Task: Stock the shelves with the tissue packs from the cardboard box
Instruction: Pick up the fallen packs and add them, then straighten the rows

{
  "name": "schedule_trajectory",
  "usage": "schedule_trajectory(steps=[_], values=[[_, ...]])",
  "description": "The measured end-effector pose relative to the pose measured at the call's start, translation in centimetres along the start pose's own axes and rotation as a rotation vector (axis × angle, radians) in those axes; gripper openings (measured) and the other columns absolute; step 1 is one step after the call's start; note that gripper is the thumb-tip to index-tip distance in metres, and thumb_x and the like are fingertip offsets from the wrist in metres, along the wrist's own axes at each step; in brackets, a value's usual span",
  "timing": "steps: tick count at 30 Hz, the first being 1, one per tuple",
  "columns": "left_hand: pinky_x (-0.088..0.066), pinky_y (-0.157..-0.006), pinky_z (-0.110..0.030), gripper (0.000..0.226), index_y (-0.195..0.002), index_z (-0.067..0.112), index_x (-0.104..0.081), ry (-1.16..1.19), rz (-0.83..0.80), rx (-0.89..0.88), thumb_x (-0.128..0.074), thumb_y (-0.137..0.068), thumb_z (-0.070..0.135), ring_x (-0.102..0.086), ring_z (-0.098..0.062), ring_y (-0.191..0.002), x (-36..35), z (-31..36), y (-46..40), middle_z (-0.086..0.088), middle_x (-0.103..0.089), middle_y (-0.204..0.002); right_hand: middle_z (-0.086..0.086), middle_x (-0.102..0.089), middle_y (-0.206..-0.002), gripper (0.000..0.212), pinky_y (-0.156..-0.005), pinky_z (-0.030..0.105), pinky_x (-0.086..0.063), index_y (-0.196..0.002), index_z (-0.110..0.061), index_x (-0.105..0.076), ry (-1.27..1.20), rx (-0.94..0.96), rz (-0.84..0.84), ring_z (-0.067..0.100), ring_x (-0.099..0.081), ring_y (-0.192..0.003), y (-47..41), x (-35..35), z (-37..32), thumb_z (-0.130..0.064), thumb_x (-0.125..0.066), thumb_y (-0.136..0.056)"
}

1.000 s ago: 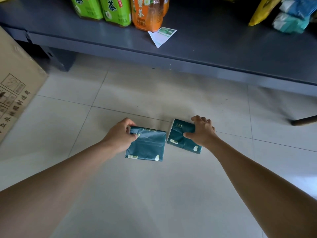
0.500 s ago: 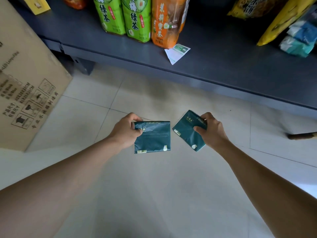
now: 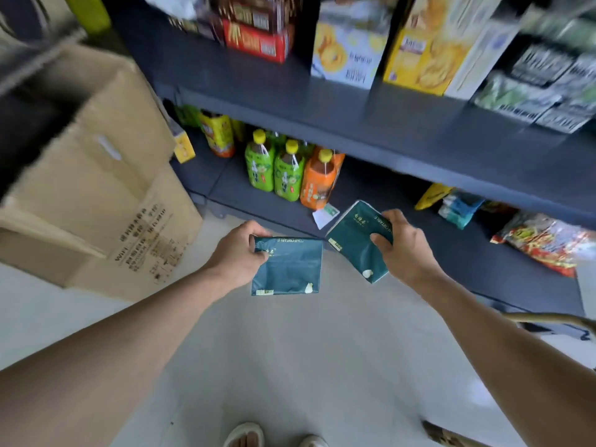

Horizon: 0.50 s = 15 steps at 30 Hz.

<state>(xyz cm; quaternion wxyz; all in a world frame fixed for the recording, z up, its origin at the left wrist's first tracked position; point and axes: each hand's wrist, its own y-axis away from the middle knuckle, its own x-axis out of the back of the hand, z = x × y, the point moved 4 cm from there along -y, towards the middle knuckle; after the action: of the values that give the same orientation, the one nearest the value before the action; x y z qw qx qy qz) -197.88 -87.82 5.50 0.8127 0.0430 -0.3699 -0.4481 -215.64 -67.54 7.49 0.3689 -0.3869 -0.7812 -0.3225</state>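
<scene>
My left hand (image 3: 237,253) grips a dark green tissue pack (image 3: 290,267) by its left edge, holding it flat above the floor. My right hand (image 3: 403,250) holds a second dark green tissue pack (image 3: 353,237), tilted, with the thumb on top, just in front of the bottom shelf (image 3: 451,253). The open cardboard box (image 3: 96,175) stands on the floor to the left. Above it all runs the dark grey middle shelf (image 3: 354,117).
Green and orange tea bottles (image 3: 287,172) stand on the bottom shelf beside a white paper tag (image 3: 324,216). Snack bags (image 3: 541,240) and blue-white packs (image 3: 458,209) lie further right. Biscuit boxes (image 3: 351,50) fill the middle shelf. A wooden stick (image 3: 548,317) juts in at right.
Both hands have risen and moved forward with their tissue packs toward the shelving. The view has tilted up, bringing the middle shelf and the box's open top into sight.
</scene>
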Motion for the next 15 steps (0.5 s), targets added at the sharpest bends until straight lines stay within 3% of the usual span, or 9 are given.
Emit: schedule_trajectory(steps=[7, 9, 12, 15], values=[[-0.049, -0.08, -0.043, 0.029, -0.098, 0.03, -0.055, -0.007, 0.1, -0.118, -0.063, -0.086, 0.005, -0.061, -0.034, -0.091, 13.6, 14.8, 7.4, -0.02, -0.063, -0.105, 0.014, -0.062, -0.107, 0.031, -0.077, 0.047, -0.052, -0.123, -0.015, -0.043, 0.054, 0.142, 0.071, 0.034, -0.058, -0.093, 3.3, 18.0, -12.3, -0.022, -0.048, -0.094], [-0.049, -0.08, -0.042, 0.03, -0.096, 0.031, -0.055, -0.013, 0.139, -0.153, -0.063, -0.085, 0.004, -0.059, -0.029, -0.084, 17.2, 18.6, 9.4, -0.019, -0.063, -0.103, 0.012, -0.062, -0.107, 0.031, -0.076, 0.047, -0.052, -0.124, -0.017, -0.042, 0.055, 0.19, 0.091, 0.033, -0.058, -0.093, 4.1, 22.7, -15.7, -0.021, -0.048, -0.094], [-0.049, -0.086, -0.046, 0.03, -0.094, 0.029, -0.054, -0.008, 0.179, -0.214, -0.063, -0.084, 0.002, -0.061, -0.03, -0.091, 22.2, 24.1, 12.2, -0.019, -0.063, -0.104, 0.009, -0.063, -0.109, 0.032, -0.077, 0.042, -0.051, -0.125, -0.017, -0.041, 0.087, 0.275, 0.14, 0.031, -0.058, -0.095, 5.3, 29.1, -20.6, -0.021, -0.049, -0.094], [-0.047, -0.083, -0.041, 0.029, -0.093, 0.028, -0.053, -0.027, 0.24, -0.27, -0.064, -0.084, 0.003, -0.06, -0.029, -0.092, 26.5, 28.5, 14.8, -0.018, -0.063, -0.102, 0.006, -0.062, -0.108, 0.03, -0.077, 0.044, -0.052, -0.123, -0.017, -0.043, 0.086, 0.33, 0.169, 0.029, -0.058, -0.094, 6.6, 34.4, -25.0, -0.022, -0.049, -0.094]])
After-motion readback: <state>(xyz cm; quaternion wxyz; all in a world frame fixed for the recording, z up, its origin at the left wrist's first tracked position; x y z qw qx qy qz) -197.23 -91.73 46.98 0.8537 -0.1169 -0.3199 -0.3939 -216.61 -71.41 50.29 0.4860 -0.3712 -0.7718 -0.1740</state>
